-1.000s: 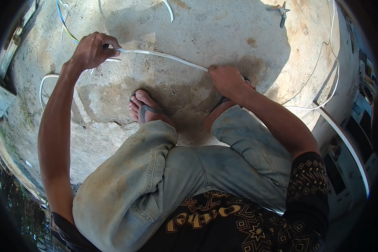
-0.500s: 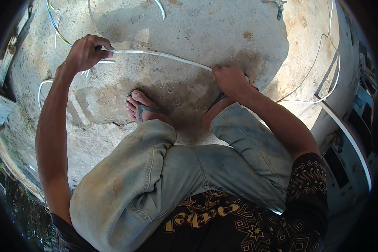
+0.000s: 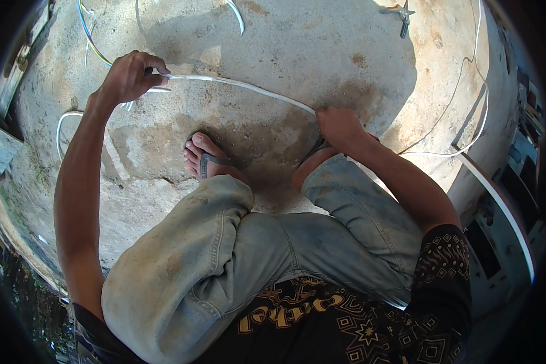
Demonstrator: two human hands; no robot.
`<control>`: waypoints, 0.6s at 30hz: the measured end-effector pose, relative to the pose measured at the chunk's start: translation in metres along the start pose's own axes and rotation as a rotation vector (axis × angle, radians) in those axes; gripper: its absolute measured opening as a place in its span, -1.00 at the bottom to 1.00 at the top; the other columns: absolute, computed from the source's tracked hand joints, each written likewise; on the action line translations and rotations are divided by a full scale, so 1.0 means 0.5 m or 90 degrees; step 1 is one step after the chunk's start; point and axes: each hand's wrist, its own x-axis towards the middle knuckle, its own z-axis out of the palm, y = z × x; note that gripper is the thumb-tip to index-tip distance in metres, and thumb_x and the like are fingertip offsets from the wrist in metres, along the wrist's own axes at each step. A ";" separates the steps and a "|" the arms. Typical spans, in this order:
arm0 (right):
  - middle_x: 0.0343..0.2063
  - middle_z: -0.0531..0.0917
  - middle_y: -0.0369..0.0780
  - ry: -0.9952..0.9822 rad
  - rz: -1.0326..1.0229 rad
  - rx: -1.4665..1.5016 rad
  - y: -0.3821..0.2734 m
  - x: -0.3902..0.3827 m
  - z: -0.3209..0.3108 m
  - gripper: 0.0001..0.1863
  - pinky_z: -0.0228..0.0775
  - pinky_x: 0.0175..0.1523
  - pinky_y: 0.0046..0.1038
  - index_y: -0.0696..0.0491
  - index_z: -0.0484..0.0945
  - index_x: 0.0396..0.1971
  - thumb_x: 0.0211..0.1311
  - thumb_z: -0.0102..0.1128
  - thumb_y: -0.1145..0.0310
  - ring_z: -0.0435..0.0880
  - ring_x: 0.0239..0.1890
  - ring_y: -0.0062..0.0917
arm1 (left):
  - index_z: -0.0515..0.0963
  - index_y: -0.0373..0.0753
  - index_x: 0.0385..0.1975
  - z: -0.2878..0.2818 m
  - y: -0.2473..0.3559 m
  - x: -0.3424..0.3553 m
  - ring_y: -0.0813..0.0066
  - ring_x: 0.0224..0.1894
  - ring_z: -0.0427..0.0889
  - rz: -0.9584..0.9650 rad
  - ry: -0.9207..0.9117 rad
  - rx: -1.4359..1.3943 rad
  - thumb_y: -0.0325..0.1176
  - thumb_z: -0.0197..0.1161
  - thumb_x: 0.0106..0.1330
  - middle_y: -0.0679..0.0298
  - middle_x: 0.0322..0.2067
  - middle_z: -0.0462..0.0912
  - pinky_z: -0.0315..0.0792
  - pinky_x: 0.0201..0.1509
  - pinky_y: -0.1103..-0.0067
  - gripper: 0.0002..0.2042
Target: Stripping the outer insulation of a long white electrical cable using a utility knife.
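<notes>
- Concrete floor (image 3: 285,42) lies below the fingers (image 3: 156,62).
- White cable (image 3: 242,84) spans between both hands' fingers.
- Left hand (image 3: 127,76) pinches it, arm (image 3: 79,188) stretched forward.
- Right hand (image 3: 341,126) encloses it, forearm (image 3: 400,175) slanting inward.

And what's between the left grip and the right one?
In the head view, a white cable runs from the left grip to the right grip, with concrete floor showing behind it.

Stained concrete floor (image 3: 297,45), sunlit patch (image 3: 440,103), dark foliage (image 3: 30,303)
</notes>
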 end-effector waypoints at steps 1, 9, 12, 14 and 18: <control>-0.39 0.73 -0.09 -0.029 -0.005 -0.002 -0.001 -0.001 -0.006 -0.81 0.64 -0.22 -0.19 0.09 0.68 -0.36 0.22 0.08 0.39 0.77 -0.30 -0.18 | 0.75 -0.12 -0.25 0.003 -0.009 -0.005 0.32 -0.41 0.68 -0.001 -0.008 0.009 -0.22 0.38 0.19 0.18 -0.41 0.74 0.52 -0.23 0.42 -0.81; -0.24 0.69 -0.02 0.009 -0.019 0.046 0.034 0.082 -0.154 -0.71 0.57 -0.08 -0.10 0.14 0.59 -0.13 0.35 0.08 0.25 0.72 -0.14 -0.14 | 0.55 -0.13 -0.22 0.076 -0.016 -0.046 0.18 0.04 0.39 0.202 0.490 0.153 -0.12 0.46 0.03 0.22 -0.14 0.45 0.22 0.20 0.25 -0.63; -0.11 0.64 0.01 0.175 -0.049 0.049 0.018 0.159 -0.193 -0.65 0.51 0.01 -0.10 0.14 0.53 -0.02 0.40 0.05 0.18 0.66 -0.04 -0.11 | 0.45 -0.16 -0.27 0.154 0.003 -0.075 0.16 -0.04 0.39 -0.088 0.579 0.075 -0.01 0.54 -0.10 0.21 -0.22 0.41 0.14 0.15 0.16 -0.48; -0.01 0.59 0.03 0.408 -0.207 0.052 -0.046 0.195 -0.226 -0.66 0.46 0.11 -0.12 0.17 0.53 -0.05 0.41 0.04 0.20 0.60 0.04 -0.09 | 0.43 -0.21 -0.29 0.167 0.025 -0.081 0.13 -0.09 0.39 -0.194 0.586 -0.012 -0.07 0.58 -0.12 0.19 -0.25 0.42 0.20 0.09 0.23 -0.47; -0.01 0.59 0.05 0.323 -0.338 0.375 -0.237 0.280 -0.309 -0.55 0.43 0.17 -0.19 0.20 0.48 0.10 0.40 0.06 0.18 0.61 0.04 -0.06 | 0.45 -0.33 -0.17 0.207 -0.005 -0.065 0.03 -0.06 0.53 -0.094 0.634 -0.246 -0.27 0.56 -0.02 0.08 -0.15 0.55 0.41 0.03 0.24 -0.50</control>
